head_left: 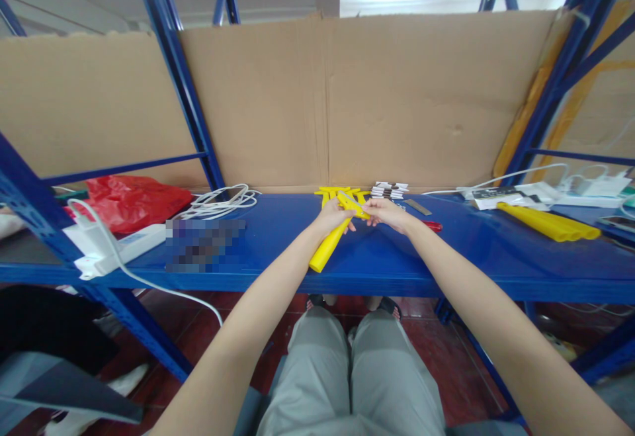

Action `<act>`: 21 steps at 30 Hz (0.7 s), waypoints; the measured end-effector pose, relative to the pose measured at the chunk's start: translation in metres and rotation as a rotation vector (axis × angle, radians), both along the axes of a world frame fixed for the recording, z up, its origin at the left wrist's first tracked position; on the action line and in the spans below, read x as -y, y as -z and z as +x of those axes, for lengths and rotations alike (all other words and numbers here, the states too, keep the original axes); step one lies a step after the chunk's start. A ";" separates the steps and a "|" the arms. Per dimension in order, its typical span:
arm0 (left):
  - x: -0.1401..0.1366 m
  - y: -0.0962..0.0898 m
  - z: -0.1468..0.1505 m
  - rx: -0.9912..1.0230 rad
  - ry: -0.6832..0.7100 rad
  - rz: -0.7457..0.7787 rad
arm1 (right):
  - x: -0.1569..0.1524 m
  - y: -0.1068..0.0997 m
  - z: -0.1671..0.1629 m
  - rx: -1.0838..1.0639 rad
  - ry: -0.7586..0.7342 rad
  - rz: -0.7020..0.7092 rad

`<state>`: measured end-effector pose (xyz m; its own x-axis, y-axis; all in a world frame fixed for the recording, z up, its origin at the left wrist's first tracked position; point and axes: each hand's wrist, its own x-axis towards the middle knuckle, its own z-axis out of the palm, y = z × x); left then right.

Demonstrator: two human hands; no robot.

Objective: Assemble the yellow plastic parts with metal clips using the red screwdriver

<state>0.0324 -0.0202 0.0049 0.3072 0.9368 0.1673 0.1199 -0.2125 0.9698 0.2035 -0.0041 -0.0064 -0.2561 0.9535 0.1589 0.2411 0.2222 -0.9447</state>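
From my remote seat, I have the left hand (331,218) curled round a yellow piece (325,253) over the desk (278,224), its tubular end pointing to seven o'clock, while the right hand (381,214) pinches the upper end; the fingers mask its middle. At twelve o'clock, just beyond, I see more yellow pieces (325,192), partly covered by the hands, and at two a white-and-dark stack (389,190). Past the right wrist, at three, lies a red object (434,226), partly hidden, then yellow tubes (548,222) and a packet (501,198) whose print I can't read. Towards nine, I get a blurred-out patch (206,244), then a bunched red bag (136,201), contents hidden.
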 end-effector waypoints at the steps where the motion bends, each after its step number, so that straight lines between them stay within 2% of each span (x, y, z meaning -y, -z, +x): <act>1: 0.000 0.000 0.000 -0.004 -0.003 -0.001 | 0.000 0.000 0.000 0.008 0.001 0.001; 10: 0.001 0.001 0.000 -0.004 -0.006 0.016 | -0.002 0.000 0.000 0.083 0.018 0.035; 14: 0.000 0.001 0.001 -0.025 -0.025 0.015 | -0.006 0.002 0.003 0.102 0.040 0.096; 19: -0.002 0.003 0.002 -0.004 -0.057 0.027 | -0.017 -0.004 0.014 0.133 0.228 0.308; 21: -0.001 0.003 0.002 0.009 -0.051 0.026 | -0.020 -0.013 0.021 0.124 0.279 0.327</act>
